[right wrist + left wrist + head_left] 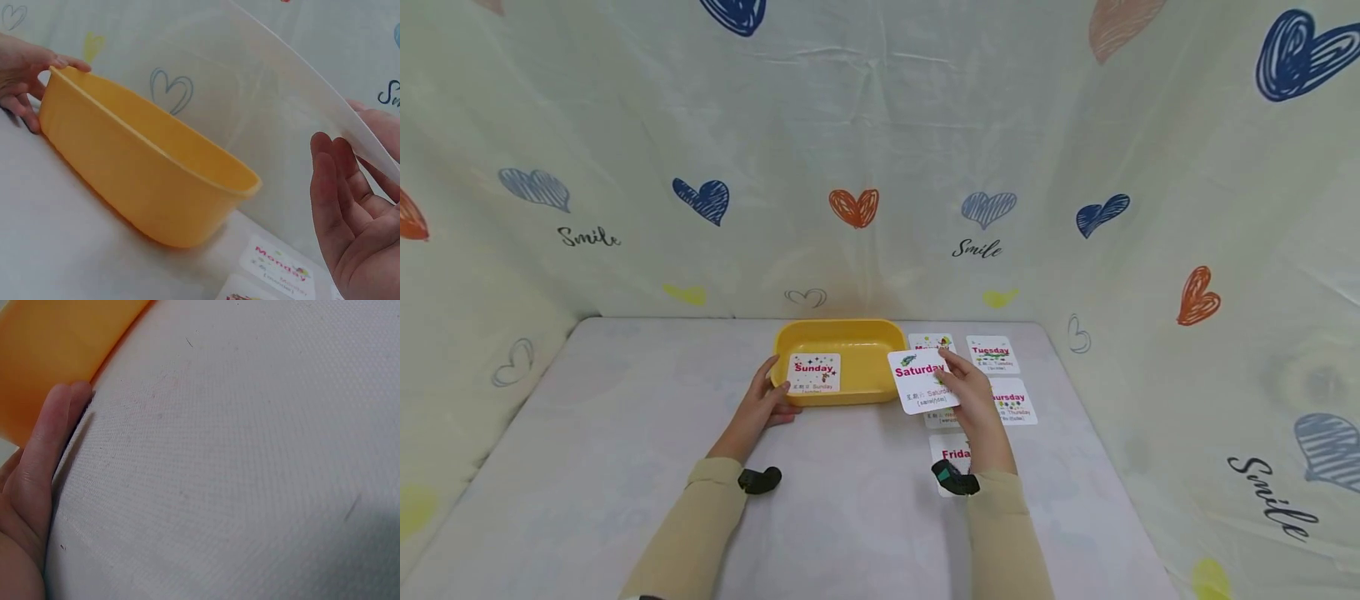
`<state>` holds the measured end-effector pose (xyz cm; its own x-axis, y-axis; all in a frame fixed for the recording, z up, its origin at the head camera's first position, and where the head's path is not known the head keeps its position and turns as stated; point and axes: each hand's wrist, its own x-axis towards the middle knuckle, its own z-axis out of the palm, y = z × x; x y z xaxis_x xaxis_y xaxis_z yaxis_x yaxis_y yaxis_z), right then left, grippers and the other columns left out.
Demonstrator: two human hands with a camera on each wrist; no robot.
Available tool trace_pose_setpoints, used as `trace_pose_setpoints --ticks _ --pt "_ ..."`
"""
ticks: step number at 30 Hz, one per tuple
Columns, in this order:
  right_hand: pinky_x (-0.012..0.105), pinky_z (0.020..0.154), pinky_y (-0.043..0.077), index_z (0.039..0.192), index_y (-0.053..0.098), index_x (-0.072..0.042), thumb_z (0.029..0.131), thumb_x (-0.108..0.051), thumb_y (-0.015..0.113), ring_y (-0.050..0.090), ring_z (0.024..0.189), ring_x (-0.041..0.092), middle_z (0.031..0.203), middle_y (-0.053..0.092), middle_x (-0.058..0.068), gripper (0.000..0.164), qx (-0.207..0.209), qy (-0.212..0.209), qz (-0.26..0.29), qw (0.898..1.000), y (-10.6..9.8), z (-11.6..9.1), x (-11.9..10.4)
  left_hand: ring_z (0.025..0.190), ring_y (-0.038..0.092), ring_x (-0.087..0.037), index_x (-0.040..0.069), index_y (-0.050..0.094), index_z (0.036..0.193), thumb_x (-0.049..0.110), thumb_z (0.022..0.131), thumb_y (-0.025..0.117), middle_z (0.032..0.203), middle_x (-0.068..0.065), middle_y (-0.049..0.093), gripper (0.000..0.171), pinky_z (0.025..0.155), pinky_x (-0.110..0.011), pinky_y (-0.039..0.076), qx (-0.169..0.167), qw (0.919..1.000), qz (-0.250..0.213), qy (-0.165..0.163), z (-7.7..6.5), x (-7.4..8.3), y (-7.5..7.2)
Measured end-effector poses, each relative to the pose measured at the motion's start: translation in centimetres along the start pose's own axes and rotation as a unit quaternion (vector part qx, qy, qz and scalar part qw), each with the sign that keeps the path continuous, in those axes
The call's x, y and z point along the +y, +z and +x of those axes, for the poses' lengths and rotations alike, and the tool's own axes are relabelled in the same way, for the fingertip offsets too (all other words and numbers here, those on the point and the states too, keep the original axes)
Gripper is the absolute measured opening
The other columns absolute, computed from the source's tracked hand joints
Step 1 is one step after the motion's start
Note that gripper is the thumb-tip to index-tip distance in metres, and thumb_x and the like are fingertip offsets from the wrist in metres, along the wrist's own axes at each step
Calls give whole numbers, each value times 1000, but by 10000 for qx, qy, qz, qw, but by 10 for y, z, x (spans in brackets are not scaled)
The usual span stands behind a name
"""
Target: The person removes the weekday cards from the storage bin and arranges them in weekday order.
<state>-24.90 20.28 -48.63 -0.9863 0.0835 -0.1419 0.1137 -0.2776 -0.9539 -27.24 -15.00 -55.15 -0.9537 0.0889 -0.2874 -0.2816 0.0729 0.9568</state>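
Observation:
A yellow plastic tray (857, 399) stands near the back of the table. My left hand (756, 417) grips its left end, thumb at the front rim; the left wrist view shows fingers (49, 422) against the outer wall. Inside the tray at the left lies a white card printed Sunday (814, 373). My right hand (973, 404) pinches a Saturday card (917, 385) by its right edge, tilted and raised beside the tray's right end. The right wrist view has this card (300, 69) from its blank back, fingers curled below it.
Right of the tray lie Monday (928, 341), Tuesday (992, 356), Thursday (1018, 404) and Friday (949, 450) cards. Another card (942, 419) is mostly hidden under the Saturday card and right hand. A curtain (865, 125) with printed hearts hangs behind the table (850, 500).

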Motion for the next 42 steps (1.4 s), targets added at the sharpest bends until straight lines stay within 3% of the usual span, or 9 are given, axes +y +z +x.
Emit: trace_pose_setpoints --ticks 5,10,14,21,28,34,42 --pt "32 87 55 144 44 -2 90 12 57 58 115 22 147 41 16 57 59 -84 91 9999 -16 -13 4 89 70 -27 47 15 153 35 101 52 158 -7 22 65 76 -34 58 9 10000 24 -19 1 -1 0" --pt "31 91 52 147 40 -3 89 15 56 49 127 29 151 36 13 64 120 -149 -44 9998 -30 -24 8 89 70 -27 47 15 153 33 101 52 158 -7 21 66 76 -34 58 -44 10000 -53 -41 2 -1 -1" --pt "31 91 52 149 37 -5 86 17 57 49 126 28 150 37 12 70 142 -165 -250 9995 -43 -34 11 89 70 -27 47 15 153 33 101 52 158 -6 21 66 75 -35 59 -48 9999 -84 -47 2 -1 -1" --pt "28 88 53 151 35 -10 84 16 62 51 121 26 148 38 15 77 550 -25 -973 9937 -67 -49 16 90 70 -26 49 14 153 35 100 53 159 -7 19 67 75 -33 58 -25 10000 -7 -53 2 -1 -1" --pt "25 90 51 153 32 -15 85 11 65 44 131 28 154 31 9 80 1102 199 -1075 9879 -95 -62 24 89 70 -27 48 14 153 35 100 53 159 -8 19 66 76 -33 58 -38 10000 -45 -80 3 0 -2" --pt "24 90 51 154 30 -17 85 8 68 45 131 28 154 32 11 82 1226 345 -1326 9830 -120 -70 29 91 69 -27 48 15 152 35 100 53 156 -8 25 66 77 -34 58 -64 10000 -41 -49 2 1 -1" --pt "20 90 50 154 28 -16 85 7 69 45 128 22 156 30 11 84 1421 671 -1427 9772 -145 -79 35 90 70 -27 49 16 152 35 100 53 158 -6 22 65 76 -34 58 -81 9999 -89 -76 2 0 -2"
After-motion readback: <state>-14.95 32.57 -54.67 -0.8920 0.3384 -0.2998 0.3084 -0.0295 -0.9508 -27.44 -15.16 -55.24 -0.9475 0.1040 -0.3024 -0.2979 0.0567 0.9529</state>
